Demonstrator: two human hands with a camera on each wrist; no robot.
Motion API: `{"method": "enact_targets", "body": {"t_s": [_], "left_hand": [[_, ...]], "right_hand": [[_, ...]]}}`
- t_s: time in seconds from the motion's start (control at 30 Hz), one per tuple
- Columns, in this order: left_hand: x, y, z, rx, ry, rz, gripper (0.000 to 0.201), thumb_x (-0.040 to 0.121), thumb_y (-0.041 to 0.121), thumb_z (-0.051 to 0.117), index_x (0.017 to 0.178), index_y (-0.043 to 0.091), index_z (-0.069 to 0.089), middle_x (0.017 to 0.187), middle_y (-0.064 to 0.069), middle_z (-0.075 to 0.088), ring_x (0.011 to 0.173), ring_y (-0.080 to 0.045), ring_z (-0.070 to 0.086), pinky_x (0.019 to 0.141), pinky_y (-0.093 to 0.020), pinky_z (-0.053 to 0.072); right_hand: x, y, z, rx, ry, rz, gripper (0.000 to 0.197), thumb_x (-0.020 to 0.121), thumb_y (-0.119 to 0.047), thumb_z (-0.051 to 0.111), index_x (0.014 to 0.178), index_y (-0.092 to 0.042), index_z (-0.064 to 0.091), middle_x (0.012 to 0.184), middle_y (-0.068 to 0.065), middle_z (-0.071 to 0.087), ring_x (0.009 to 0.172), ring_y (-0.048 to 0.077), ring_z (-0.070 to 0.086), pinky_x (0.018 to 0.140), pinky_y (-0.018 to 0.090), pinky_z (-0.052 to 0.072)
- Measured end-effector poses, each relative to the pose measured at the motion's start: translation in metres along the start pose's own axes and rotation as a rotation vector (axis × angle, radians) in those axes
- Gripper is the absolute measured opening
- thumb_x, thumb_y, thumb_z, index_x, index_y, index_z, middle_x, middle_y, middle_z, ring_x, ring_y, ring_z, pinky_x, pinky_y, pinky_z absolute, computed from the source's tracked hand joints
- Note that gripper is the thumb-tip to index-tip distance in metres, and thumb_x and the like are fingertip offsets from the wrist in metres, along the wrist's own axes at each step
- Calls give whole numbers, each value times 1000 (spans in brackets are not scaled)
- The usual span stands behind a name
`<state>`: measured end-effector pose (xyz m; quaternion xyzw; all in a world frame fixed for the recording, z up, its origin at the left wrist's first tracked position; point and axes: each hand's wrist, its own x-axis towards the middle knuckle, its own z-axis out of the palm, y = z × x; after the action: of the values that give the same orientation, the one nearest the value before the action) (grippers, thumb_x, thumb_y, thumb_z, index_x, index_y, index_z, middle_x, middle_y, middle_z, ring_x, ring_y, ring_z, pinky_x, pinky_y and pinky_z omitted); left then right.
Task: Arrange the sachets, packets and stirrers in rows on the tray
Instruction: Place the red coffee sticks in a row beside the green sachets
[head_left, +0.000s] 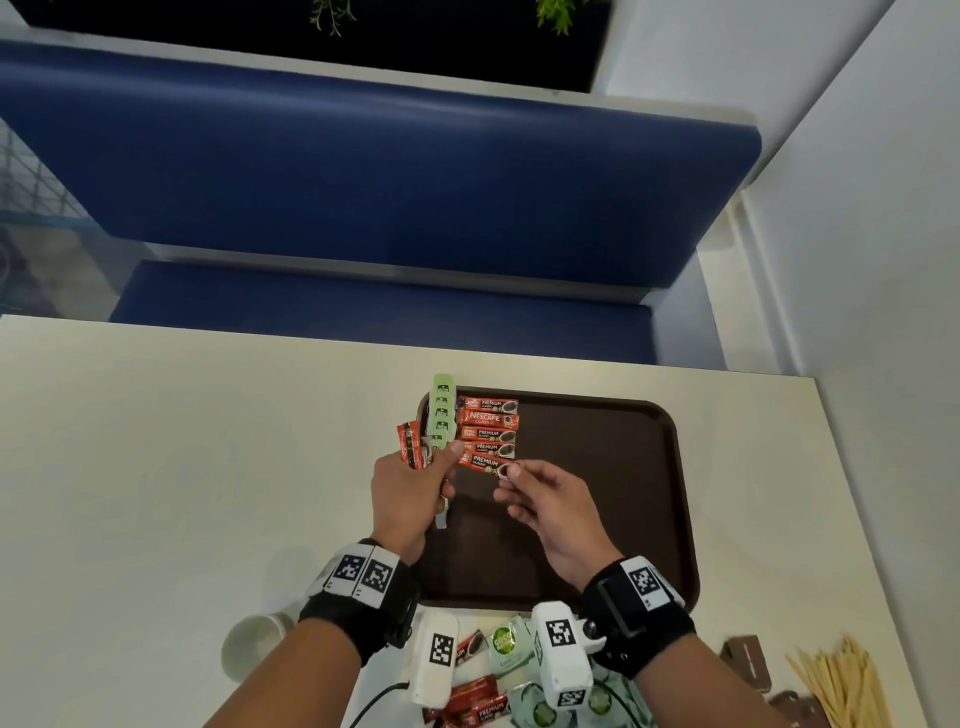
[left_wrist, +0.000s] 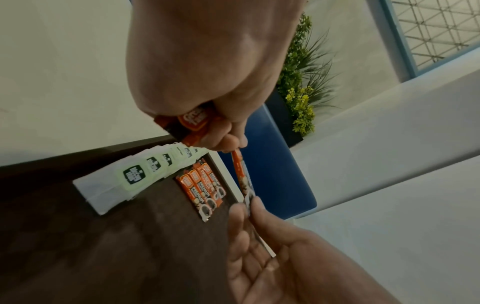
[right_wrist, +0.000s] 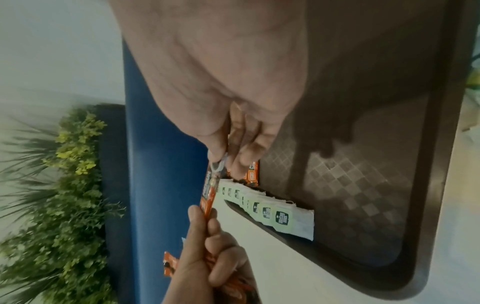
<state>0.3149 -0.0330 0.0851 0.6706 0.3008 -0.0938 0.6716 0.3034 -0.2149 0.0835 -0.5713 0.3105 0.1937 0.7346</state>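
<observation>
The sachet (head_left: 485, 464) you pinch with your right hand (head_left: 545, 501) reads "PREMIUM CLASSIC". Just beyond that pinch lie more red sachets (head_left: 487, 426): three say "PREMIUM CLASSIC", one "NESCAFE CLASSIC". Back by your wrists, a green packet (head_left: 505, 640) reads "COCO" and another red sachet (head_left: 480, 709) "PREMIUM".
</observation>
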Motion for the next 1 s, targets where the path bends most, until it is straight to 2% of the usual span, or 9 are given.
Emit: {"method": "enact_targets", "body": {"t_s": [0.07,0.17,0.23,0.37,0.47,0.53,0.67,0.77,1.0], "left_hand": [[-1,-4,-5,13,21,-38,27,95,36,82,106,12,81,66,-3,71,48,-8,57,43,-20,43],[-3,-9,-16,34,31,-81,26,94,38,82,100,13,81,61,-2,68,43,-6,54,41,-18,41],[-3,-10,-24,61,25,-95,30,93,41,83,91,11,79,58,-2,67,41,-6,53,39,-19,40],[-4,-13,-33,104,26,-109,33,94,42,82,86,10,78,58,-4,66,41,-9,52,38,-21,38],[-4,-12,-34,108,24,-113,35,94,43,81,86,9,78,58,-5,66,42,-11,52,38,-21,38],[-4,-12,-34,107,22,-115,35,94,42,80,86,9,78,58,-5,67,42,-11,52,39,-21,39],[-4,-12,-35,103,14,-119,35,94,44,80,87,9,79,61,-6,69,45,-11,54,41,-21,41],[-3,-12,-35,104,8,-118,35,95,43,80,88,9,80,61,-6,69,45,-10,54,42,-21,42],[-3,-12,-41,85,2,-121,33,93,43,81,81,13,78,62,-8,69,50,-15,56,51,-27,45]], "right_hand": [[16,8,-5,-137,101,-22,11,100,-18,70,108,-16,78,98,8,79,85,14,70,72,26,54],[43,22,-11,-389,223,-94,10,102,-22,68,103,-21,78,98,-2,76,94,13,68,84,29,53],[57,30,-12,-510,271,-115,12,102,-23,67,105,-19,78,101,-2,75,100,15,68,88,30,50],[69,40,-10,-711,321,-173,10,100,-24,70,101,-17,76,94,-2,74,96,18,70,81,27,47],[73,43,-10,-762,341,-189,8,98,-31,72,96,-23,69,87,-7,71,95,20,70,81,36,57],[73,46,-10,-898,364,-255,13,96,-38,73,100,-28,66,95,-8,66,100,18,64,82,41,59],[69,48,-6,-1091,216,-460,27,94,-33,76,119,-33,64,116,-11,53,112,9,44,90,30,49],[72,51,-4,-1272,132,-550,29,95,-31,76,123,-32,67,121,-10,56,115,12,45,95,32,50],[75,52,-2,-1417,180,-646,26,96,-30,74,122,-27,71,119,-4,60,112,17,50,94,35,52]]}}
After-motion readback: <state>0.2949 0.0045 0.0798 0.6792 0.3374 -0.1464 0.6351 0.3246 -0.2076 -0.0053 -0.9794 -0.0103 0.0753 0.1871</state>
